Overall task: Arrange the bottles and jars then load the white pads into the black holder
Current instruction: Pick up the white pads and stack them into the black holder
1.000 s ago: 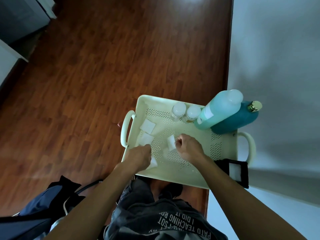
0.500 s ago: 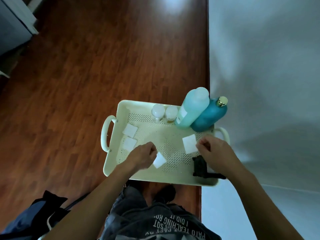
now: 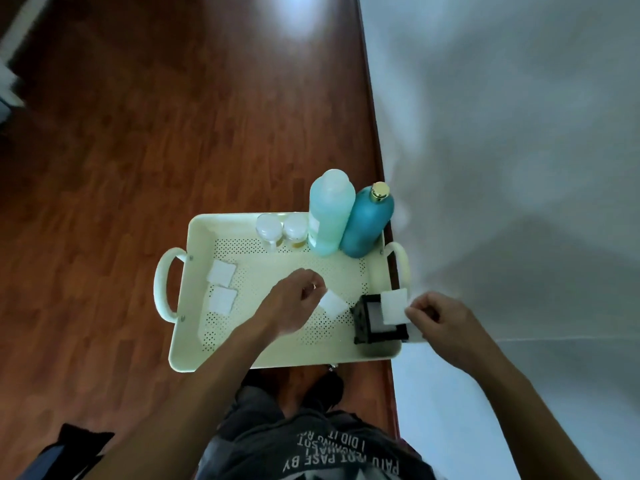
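Right hand [image 3: 438, 318] pinching a white pad [image 3: 394, 305] by its edge, fingers [image 3: 414, 311] closed on it, pad hanging just above the black holder [image 3: 379, 329] that sits at the near right corner of the cream tray [image 3: 277, 355]. Holder looks like it already has white inside, so probably a few pads loaded. Best bet for this step: square the pad flat over the opening, lower it straight in, then let go only once it sits level, since a thin soft pad held by one edge will likely fold or catch on the holder wall. Left hand [image 3: 294, 303] close by, fingers together on the corner of a second pad [image 3: 333, 304] lying on the tray floor, looks ready as the next one in line. Further out past the left fingers, two more pads [image 3: 221, 272] [image 3: 222, 299] flat near the left handle, not yet picked up. Beyond both hands, along the far tray wall: two small clear jars [image 3: 267, 227] [image 3: 295, 226] side by side, a light green bottle [image 3: 329, 216] and a teal bottle with a gold cap [image 3: 369, 220] touching each other, so arranging looks done. Nothing really blocking the holder, though the right tray handle [image 3: 401, 268] sits just beyond the right fingers, tight against the wall. Tray on a wooden floor [image 3: 138, 133].
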